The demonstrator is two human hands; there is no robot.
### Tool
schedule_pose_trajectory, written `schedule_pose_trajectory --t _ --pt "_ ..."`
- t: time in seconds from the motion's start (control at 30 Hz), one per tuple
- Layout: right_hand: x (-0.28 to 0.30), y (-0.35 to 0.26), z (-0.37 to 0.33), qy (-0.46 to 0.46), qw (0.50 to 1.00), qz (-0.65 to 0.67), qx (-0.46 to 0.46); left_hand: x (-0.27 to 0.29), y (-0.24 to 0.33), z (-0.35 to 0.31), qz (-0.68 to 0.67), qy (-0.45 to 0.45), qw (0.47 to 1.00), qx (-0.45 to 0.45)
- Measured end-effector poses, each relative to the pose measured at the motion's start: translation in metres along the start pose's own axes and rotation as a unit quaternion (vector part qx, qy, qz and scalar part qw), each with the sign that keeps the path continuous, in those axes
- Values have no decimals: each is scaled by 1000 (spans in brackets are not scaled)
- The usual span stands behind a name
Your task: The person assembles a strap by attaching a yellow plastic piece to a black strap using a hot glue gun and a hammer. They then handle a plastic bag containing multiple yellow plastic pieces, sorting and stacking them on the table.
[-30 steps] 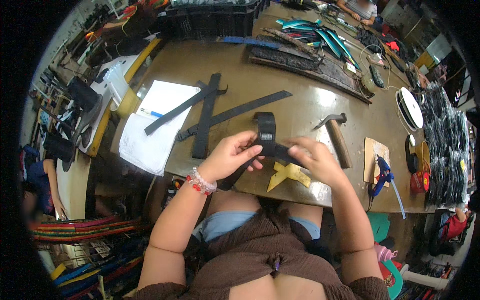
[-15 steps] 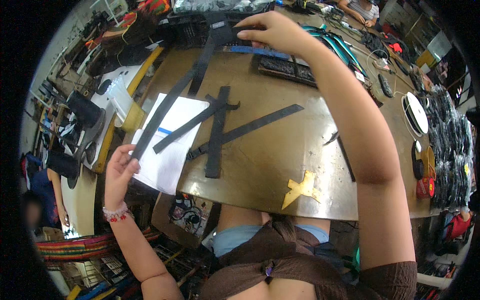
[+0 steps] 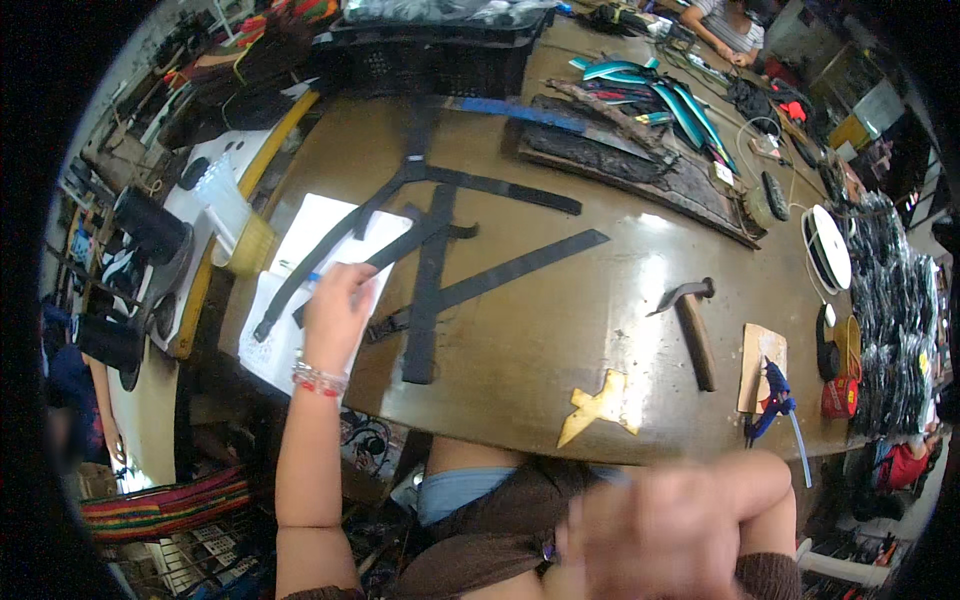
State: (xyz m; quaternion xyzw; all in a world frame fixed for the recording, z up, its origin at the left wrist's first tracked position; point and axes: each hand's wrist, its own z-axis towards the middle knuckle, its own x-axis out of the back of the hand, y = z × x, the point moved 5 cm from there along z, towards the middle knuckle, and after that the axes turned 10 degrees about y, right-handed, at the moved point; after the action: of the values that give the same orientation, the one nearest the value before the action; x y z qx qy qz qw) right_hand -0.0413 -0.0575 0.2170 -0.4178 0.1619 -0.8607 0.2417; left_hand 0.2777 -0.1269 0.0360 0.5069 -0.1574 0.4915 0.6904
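We see the left hand [image 3: 338, 315] over the lower half of a short black strap [image 3: 410, 240]; we cannot tell whether its fingers grasp it. The right hand [image 3: 650, 530], blurred before the chest, likewise hides its grip from us. Beyond the left hand we count four black strap pieces: the short one, an upright one [image 3: 428, 300], a long slanting one [image 3: 520, 268] and a branched one [image 3: 412, 172], which lies spread on the table across the white paper [image 3: 315, 220] and toward the crate [image 3: 440, 65]. We also count one hammer [image 3: 695, 335], one yellow cutout [image 3: 603, 405], one blue glue gun [image 3: 772, 400] and one white spool [image 3: 827, 248].

Half a second ago we saw the branched piece stretched between both hands; now it lies down, the right hand is back near the body, and the hammer shows whole.

We see a brown, glossy tabletop [image 3: 500, 350] in a crowded workshop, two black thread cones [image 3: 150, 220] at left and a seated co-worker [image 3: 735, 25] at the far right corner.
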Motion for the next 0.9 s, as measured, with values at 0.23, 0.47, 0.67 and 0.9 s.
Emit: schedule_pose_trajectory --t 0.23,0.47,0.67,0.9 --pt "46 -5 -89 91 968 -148 -183 -46 86 -18 73 -51 994 -59" --pt "54 123 -282 234 715 -446 -485 -37 73 -55 118 -76 990 -2" --pt "57 129 -256 291 699 -542 -366 -40 104 -59 -17 -102 991 80" --pt "-67 99 -198 309 630 481 -526 -22 202 -108 -173 -223 959 13"
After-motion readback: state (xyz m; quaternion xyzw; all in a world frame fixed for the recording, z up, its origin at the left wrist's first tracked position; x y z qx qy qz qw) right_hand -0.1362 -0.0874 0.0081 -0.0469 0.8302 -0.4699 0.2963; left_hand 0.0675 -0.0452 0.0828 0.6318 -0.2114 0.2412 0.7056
